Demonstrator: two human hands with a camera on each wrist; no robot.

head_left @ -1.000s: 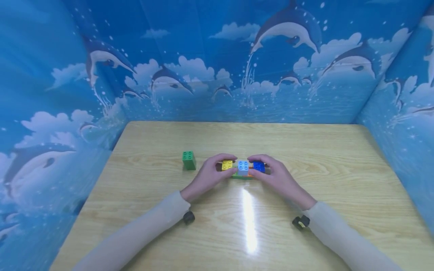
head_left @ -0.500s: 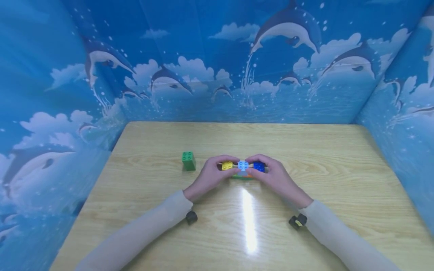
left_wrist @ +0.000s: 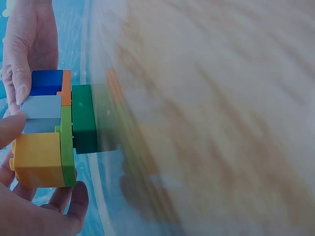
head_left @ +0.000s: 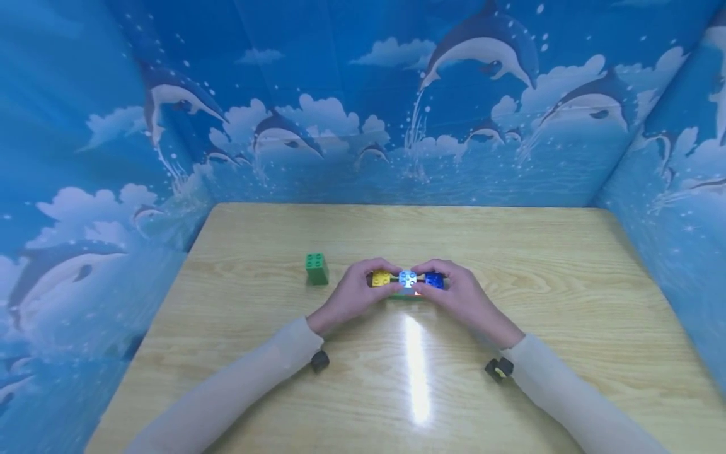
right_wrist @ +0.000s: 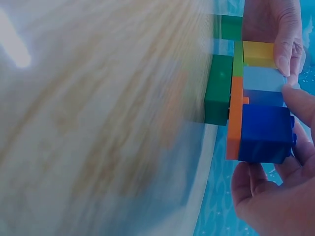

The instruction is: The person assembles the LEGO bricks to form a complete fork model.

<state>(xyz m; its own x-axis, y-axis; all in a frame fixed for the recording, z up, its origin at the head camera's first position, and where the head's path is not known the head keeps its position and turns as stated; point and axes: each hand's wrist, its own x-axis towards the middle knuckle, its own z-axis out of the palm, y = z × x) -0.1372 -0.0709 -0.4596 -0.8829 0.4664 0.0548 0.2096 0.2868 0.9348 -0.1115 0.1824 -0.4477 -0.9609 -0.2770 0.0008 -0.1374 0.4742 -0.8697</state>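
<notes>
A small brick build stands on the table. At its bottom is a dark green brick (left_wrist: 84,119), topped by a light green plate (left_wrist: 67,147) and an orange plate (right_wrist: 235,118) end to end. On the plates sit a yellow brick (head_left: 381,279), a light blue brick (head_left: 408,279) in the middle and a dark blue brick (head_left: 434,280). My left hand (head_left: 358,291) reaches past the yellow brick and pinches the light blue one between thumb and fingertip. From the other side my right hand (head_left: 462,296) pinches that same brick, its fingers arching around the dark blue brick.
Left of the hands, a separate tall green block (head_left: 317,270) stands upright on the wooden table (head_left: 510,239). Dolphin-printed cloth (head_left: 363,126) hangs behind the table and along both sides.
Both hands have shifted slightly inward. Their fingertips, earlier beside the yellow and dark blue bricks, now meet at the light blue brick, which sits slightly lower than a second ago.
</notes>
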